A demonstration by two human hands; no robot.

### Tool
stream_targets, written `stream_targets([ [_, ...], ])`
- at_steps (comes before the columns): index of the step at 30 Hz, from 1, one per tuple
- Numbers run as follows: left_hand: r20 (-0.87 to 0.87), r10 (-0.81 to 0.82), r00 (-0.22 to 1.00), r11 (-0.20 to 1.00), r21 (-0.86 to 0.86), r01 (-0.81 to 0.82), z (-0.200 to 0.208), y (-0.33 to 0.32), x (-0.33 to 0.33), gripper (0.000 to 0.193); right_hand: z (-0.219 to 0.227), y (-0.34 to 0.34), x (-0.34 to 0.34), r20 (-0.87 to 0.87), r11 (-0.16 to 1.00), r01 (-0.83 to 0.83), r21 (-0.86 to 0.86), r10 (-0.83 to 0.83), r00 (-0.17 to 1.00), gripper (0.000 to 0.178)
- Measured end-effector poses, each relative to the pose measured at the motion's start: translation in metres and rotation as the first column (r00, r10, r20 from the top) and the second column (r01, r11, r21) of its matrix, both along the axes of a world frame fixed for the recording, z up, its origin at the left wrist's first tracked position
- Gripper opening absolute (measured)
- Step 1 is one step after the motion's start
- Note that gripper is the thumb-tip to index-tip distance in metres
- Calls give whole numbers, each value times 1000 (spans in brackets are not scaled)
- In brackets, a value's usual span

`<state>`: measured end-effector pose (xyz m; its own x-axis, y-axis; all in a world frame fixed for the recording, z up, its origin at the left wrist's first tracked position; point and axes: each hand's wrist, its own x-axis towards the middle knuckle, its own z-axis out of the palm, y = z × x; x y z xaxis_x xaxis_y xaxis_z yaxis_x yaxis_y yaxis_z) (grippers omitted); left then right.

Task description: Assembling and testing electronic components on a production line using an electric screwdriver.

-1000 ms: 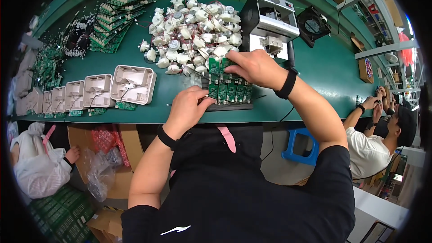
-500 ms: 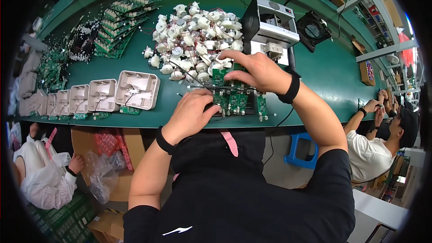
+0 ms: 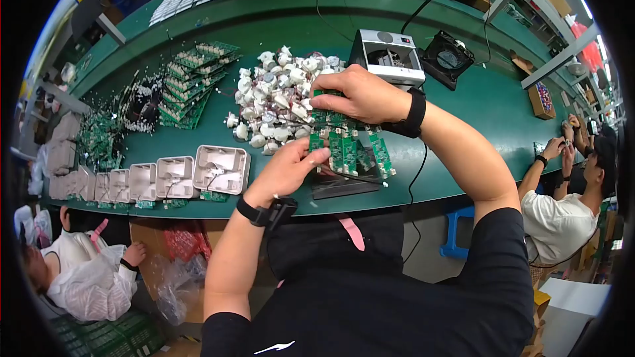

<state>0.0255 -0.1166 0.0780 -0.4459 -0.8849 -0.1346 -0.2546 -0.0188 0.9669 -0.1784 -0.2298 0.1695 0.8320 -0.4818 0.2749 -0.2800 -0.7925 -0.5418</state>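
Both of my hands are on a panel of small green circuit boards [image 3: 345, 153], raised over a flat dark block [image 3: 354, 186] near the table's front edge. My left hand [image 3: 291, 166] is closed at the panel's left side, thumb in front and fingers partly hidden. At the far edge, my right hand [image 3: 367, 96] pinches the panel between thumb and bent fingers. Thin dark wires cross by the boards. Just beyond lies a heap of white motors [image 3: 281, 89] with thin reddish leads, close to both hands.
Light grey plastic housings [image 3: 221, 170] line the front left, with stacked circuit boards [image 3: 192, 86] behind. A silver-and-black machine [image 3: 387, 56] and a black fan [image 3: 448, 58] stand at the back right. Co-workers sit either side; a blue stool [image 3: 456, 233] is below the table.
The whole view has shifted. The circuit boards have moved up and away from the front edge, so more of the dark block shows. Both hands stay on the panel.
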Motion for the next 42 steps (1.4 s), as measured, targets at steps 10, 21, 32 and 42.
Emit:
stream_targets([
  [10, -468, 374, 801, 840, 536, -79, 2, -7, -10, 25, -4, 0, 0, 171, 989, 89, -122, -68, 983, 20],
  [21, -379, 335, 862, 924, 311, -222, 14, -8, -26, 29, -26, 7, 18, 70, 843, 108, -527, -84, 994, 20],
  [32, -596, 303, 743, 888, 459, 6, 9, -4, -22, 29, -33, 4, 44, 442, 898, 421, -130, -328, 835, 20],
  [42, -714, 537, 450, 710, 670, 216, -6, -13, -11, 49, -10, 6, 35, 413, 946, 301, 123, -325, 851, 19],
])
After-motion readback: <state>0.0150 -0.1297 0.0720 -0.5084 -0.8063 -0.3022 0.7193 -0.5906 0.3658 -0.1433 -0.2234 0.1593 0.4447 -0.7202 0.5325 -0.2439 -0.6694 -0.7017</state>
